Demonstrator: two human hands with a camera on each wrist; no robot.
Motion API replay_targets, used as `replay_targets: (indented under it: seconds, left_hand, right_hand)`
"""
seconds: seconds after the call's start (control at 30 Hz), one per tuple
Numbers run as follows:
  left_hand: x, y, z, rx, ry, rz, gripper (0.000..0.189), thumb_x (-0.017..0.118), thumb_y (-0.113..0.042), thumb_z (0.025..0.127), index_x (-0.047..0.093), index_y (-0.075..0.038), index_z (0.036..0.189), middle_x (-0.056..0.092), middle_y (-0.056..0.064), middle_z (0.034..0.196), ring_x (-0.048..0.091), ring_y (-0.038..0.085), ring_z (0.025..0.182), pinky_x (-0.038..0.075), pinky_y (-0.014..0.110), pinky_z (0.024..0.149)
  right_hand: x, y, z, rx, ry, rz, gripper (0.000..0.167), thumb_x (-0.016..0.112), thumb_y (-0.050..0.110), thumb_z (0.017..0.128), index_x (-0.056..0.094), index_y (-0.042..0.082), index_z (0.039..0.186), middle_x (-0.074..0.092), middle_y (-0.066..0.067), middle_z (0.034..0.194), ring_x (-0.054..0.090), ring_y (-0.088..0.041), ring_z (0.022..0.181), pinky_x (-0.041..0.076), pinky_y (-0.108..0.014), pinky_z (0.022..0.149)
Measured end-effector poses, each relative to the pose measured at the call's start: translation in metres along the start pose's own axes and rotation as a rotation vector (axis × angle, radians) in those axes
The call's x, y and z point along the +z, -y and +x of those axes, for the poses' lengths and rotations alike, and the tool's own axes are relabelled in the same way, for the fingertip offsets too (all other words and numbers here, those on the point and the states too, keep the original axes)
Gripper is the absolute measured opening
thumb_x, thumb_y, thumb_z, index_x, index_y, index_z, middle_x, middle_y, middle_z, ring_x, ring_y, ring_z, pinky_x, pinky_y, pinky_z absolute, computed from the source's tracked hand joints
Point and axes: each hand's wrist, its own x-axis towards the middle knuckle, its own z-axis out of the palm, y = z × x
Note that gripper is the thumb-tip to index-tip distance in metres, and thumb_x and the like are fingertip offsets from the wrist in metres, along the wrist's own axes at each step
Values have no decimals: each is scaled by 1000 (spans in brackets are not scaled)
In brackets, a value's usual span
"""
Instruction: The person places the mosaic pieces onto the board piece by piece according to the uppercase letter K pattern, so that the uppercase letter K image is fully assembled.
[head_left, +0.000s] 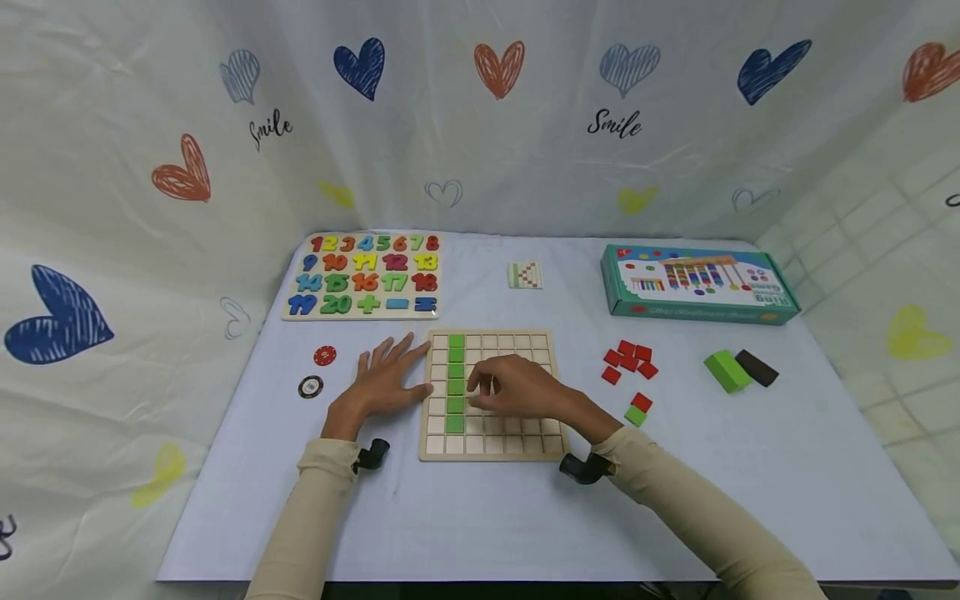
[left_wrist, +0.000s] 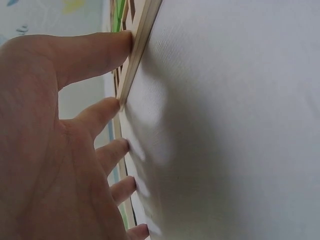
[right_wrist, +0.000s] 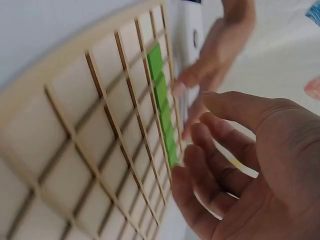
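A wooden grid board lies flat on the table. Green square tiles fill most of its second column from the left. My left hand is spread at the board's left edge; in the left wrist view the thumb and index fingertip touch the wooden rim. Above the grid, just right of the green column, hovers my right hand. Its fingers are loosely bent and apart from the thumb, with no tile visible between them in the right wrist view.
Several red tiles lie right of the board, with a green tile nearer. Farther right are a green block and a dark block. A number puzzle, small patterned card and boxed toy lie behind; two round chips sit left.
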Motion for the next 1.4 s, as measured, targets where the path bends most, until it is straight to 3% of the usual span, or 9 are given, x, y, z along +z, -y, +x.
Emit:
replay_targets:
  seconds: [0.27, 0.53, 0.7, 0.87, 1.07, 1.4]
  left_hand:
    - [2, 2, 3, 9, 6, 18, 80, 63, -48, 102, 29, -24, 170, 13, 10, 179, 3, 45, 163, -1, 74, 125]
    - [4, 5, 3, 3, 9, 23, 81, 63, -50, 101, 28, -25, 170, 13, 9, 179, 2, 44, 164, -1, 74, 125]
    - [4, 4, 3, 7, 6, 15, 80, 63, -49, 102, 29, -25, 170, 13, 10, 179, 2, 44, 164, -1, 74, 125]
    - [2, 4, 1, 6, 7, 18, 80, 63, -49, 102, 29, -24, 170, 13, 10, 179, 2, 44, 164, -1, 74, 125]
    - [1, 3, 1, -2, 14, 21, 80, 62, -48, 102, 28, -24, 170, 13, 11, 179, 2, 44, 164, -1, 74, 125]
    - [3, 7, 3, 4, 8, 13, 81, 61, -51, 102, 27, -25, 170, 12, 10, 179, 2, 44, 163, -2, 74, 124]
  right_hand:
    - [-32, -23, -30, 121, 17, -37, 20, 78, 22, 97, 77, 11, 115, 73, 5, 98, 67, -12, 90, 57, -33, 77]
    - [-52, -54, -68, 292, 114, -16, 24, 79, 25, 96, 75, 10, 115, 75, 1, 101, 68, -16, 93, 59, -31, 76]
    - [-79, -76, -95, 382, 158, -100, 27, 81, 26, 94, 74, 10, 114, 73, -1, 104, 67, -17, 95, 58, -36, 77]
    - [-101, -90, -119, 445, 203, -182, 35, 90, 27, 86, 73, 9, 111, 71, -6, 109, 64, -25, 101, 59, -43, 77]
    - [-98, -100, -134, 443, 249, -195, 38, 96, 29, 76, 73, 14, 102, 65, -5, 106, 54, -28, 105, 55, -39, 73]
    - [-94, -107, -129, 404, 269, -209, 36, 97, 24, 74, 72, 13, 98, 65, -1, 96, 56, -24, 98, 55, -38, 74]
